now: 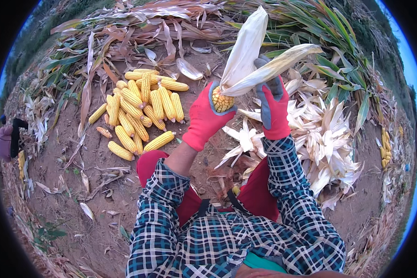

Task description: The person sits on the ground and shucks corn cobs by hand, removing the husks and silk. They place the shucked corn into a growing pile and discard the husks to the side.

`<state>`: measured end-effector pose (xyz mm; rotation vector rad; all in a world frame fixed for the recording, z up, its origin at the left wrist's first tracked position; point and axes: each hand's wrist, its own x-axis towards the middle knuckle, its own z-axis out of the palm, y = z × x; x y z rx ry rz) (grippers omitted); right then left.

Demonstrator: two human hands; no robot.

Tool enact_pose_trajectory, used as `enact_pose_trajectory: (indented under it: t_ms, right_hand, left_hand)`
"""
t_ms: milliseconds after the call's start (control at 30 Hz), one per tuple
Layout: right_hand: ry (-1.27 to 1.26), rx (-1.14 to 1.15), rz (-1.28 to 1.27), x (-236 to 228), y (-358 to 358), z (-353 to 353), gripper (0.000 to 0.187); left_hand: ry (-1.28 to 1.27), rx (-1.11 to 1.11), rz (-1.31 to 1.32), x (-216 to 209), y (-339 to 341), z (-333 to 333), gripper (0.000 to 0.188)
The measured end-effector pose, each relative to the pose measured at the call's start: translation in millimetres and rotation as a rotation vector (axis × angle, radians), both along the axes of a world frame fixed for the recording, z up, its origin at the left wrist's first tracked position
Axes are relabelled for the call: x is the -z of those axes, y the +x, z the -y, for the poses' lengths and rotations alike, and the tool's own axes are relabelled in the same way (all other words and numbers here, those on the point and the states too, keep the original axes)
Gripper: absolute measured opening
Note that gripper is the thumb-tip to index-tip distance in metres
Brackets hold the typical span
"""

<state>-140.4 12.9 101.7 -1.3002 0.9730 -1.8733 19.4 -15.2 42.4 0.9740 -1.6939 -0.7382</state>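
My left hand (207,116), in a red and grey work glove, is closed around an ear of corn (223,100). The yellow kernels at its lower end are bare, while pale dry husk leaves (246,48) spread upward and to the right from it. My right hand (274,104), gloved alike, is raised beside the ear with its palm side showing. One husk leaf crosses in front of its outstretched fingers and partly hides them; the thumb stands apart from the leaf.
Husked corn ears (143,104) lie heaped on bare soil at the left. Stripped pale husks (324,134) form a pile at the right. Dry and green corn stalks (171,28) lie across the far side. Another person (7,139) is at the far left edge; more ears (385,148) lie far right.
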Motion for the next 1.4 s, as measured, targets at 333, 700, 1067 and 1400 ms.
enact_pose_trajectory:
  t_ms: [333,700,1067,1400]
  right_hand:
    - [0.094,-0.161,-0.040,29.7,32.0,-6.2,0.079]
    - [0.796,-0.692,0.068,51.5,59.4,-40.3,0.038]
    - [0.469,-0.346,-1.014,32.4,55.8,-39.6,0.074]
    - [0.799,-0.715,-0.266,52.6,20.9,-98.5,0.073]
  left_hand:
    - [0.503,0.198,-0.531,0.6,9.5,-0.6,0.061]
    - [0.559,0.144,-0.697,-8.1,27.6,7.8,0.037]
    - [0.648,0.133,-1.198,-33.9,84.6,36.4,0.038]
    - [0.330,-0.098,-1.556,-39.7,206.1,46.9,0.033]
